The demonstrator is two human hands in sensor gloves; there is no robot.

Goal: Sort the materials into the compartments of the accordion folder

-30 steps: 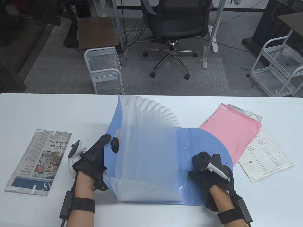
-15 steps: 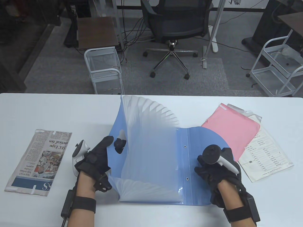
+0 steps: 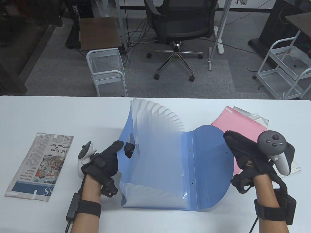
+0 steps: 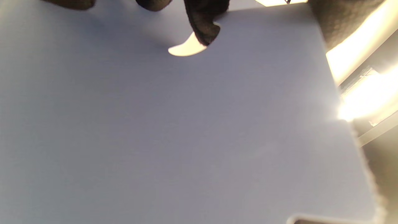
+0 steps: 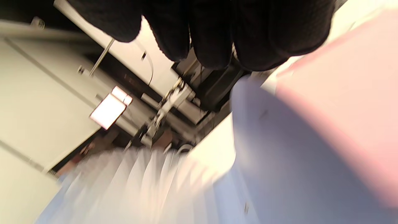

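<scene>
A blue accordion folder lies open at mid-table, its white pleated compartments fanned out. My left hand grips the raised left cover, thumb on the inside face and fingers behind it. The left wrist view shows that cover filling the frame with a fingertip at its notch. My right hand is open and empty, lifted off the folder's right flap, over the edge of the pink folder. The right wrist view shows its fingers above the pink folder and blue flap.
A folded newspaper lies at the left of the table. A printed sheet lies under the pink folder, mostly hidden by my right hand. Another paper edge shows behind the pink folder. The white table ends at the far edge.
My right hand has lifted off the blue flap and moved right and up. The flap has curled up. My left hand has shifted the left cover to the right, more upright.
</scene>
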